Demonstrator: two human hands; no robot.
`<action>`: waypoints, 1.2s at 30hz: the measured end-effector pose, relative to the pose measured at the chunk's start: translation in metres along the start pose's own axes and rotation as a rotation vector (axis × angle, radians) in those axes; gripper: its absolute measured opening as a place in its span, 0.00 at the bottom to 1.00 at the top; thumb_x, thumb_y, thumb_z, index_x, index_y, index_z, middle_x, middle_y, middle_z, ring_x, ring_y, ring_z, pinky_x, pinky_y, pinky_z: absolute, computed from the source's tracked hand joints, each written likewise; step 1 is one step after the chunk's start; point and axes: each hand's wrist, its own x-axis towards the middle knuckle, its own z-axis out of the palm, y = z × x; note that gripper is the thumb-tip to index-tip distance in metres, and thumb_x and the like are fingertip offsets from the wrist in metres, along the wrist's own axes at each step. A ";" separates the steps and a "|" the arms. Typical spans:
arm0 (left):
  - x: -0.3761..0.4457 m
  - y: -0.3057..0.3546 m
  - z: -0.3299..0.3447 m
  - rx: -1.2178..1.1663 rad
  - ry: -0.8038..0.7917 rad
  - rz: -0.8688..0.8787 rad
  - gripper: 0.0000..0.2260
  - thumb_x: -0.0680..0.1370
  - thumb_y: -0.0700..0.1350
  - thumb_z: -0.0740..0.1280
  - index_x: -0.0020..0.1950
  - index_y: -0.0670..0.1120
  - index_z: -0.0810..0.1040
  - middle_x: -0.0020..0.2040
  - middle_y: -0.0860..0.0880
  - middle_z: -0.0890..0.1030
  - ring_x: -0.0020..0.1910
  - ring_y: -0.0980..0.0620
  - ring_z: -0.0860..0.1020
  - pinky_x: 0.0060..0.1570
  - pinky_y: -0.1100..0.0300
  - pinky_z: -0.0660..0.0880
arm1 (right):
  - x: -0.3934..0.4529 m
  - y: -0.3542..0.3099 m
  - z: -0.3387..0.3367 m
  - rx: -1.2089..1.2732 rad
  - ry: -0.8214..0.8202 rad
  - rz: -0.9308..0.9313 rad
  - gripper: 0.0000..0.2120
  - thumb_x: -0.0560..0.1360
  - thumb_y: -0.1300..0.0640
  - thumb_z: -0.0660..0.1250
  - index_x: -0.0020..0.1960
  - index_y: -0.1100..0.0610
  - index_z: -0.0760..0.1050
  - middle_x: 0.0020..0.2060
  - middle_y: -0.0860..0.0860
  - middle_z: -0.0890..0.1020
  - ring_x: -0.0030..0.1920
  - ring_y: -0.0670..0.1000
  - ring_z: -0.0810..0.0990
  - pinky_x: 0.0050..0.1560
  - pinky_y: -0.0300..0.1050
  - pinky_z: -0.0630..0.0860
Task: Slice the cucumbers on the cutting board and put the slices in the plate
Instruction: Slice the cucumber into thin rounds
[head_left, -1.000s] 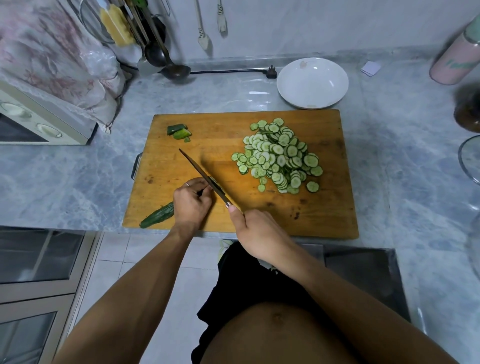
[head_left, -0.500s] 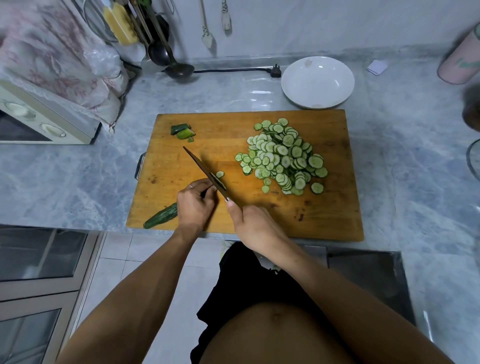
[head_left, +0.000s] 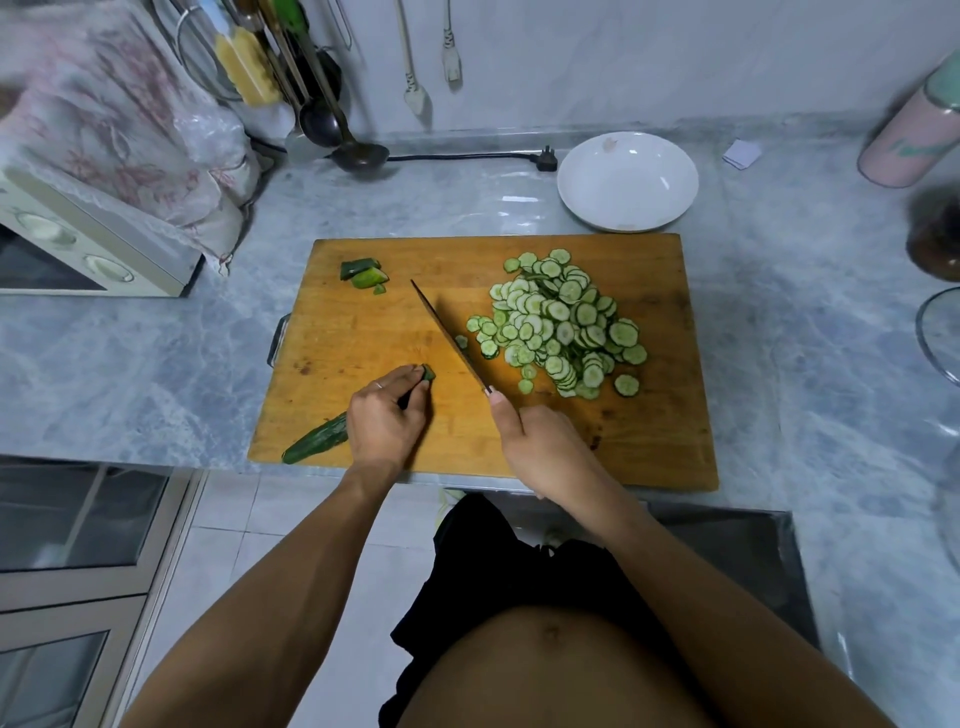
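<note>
At the far left of the frame a pale oven (head_left: 88, 249) is cut off by the edge, half covered by a floral cloth (head_left: 104, 114). Right of it, utensils (head_left: 311, 104) hang blurred against the wall.

The wooden cutting board (head_left: 363, 332) fills the middle of the grey counter (head_left: 130, 364). On its lower left the left hand (head_left: 384, 421) is curled over a cucumber (head_left: 317, 441), fingers pinching it near the cut end; the hand hides the middle of the cucumber, so only the dark tail at the left and a small green tip at the fingertips show. Cut-off end pieces (head_left: 363, 273) lie near the board's upper left corner.

The right hand (head_left: 540, 441) grips the knife (head_left: 447, 332), forefinger stretched along the top; the handle is hidden in the fist. The blade slants up and left, apart from the cucumber; whether its edge touches the board cannot be told.

Right of the blade lies the pile of slices (head_left: 561, 322). Beyond the board's upper right stands the white plate (head_left: 628, 179), holding no slices. A pink container (head_left: 914, 140) is cut off at the right edge.
</note>
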 end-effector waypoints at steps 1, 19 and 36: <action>0.001 -0.001 -0.002 -0.008 -0.018 -0.014 0.09 0.76 0.43 0.73 0.55 0.44 0.86 0.55 0.48 0.85 0.52 0.50 0.83 0.53 0.65 0.74 | -0.003 -0.001 -0.002 0.023 -0.016 0.009 0.34 0.83 0.38 0.45 0.28 0.58 0.67 0.22 0.51 0.70 0.26 0.52 0.74 0.36 0.51 0.74; 0.005 -0.006 0.001 0.004 -0.048 -0.092 0.10 0.75 0.45 0.65 0.46 0.45 0.87 0.45 0.48 0.87 0.38 0.44 0.83 0.36 0.58 0.76 | -0.018 -0.010 0.020 -0.069 -0.065 -0.091 0.31 0.83 0.38 0.45 0.31 0.56 0.67 0.29 0.52 0.72 0.31 0.52 0.73 0.30 0.46 0.62; 0.002 -0.001 0.000 -0.096 -0.022 -0.066 0.08 0.77 0.41 0.72 0.54 0.41 0.86 0.55 0.45 0.85 0.56 0.52 0.82 0.60 0.62 0.74 | 0.007 -0.011 0.022 -0.002 -0.057 -0.001 0.32 0.83 0.37 0.45 0.31 0.56 0.68 0.30 0.52 0.73 0.37 0.56 0.75 0.40 0.46 0.66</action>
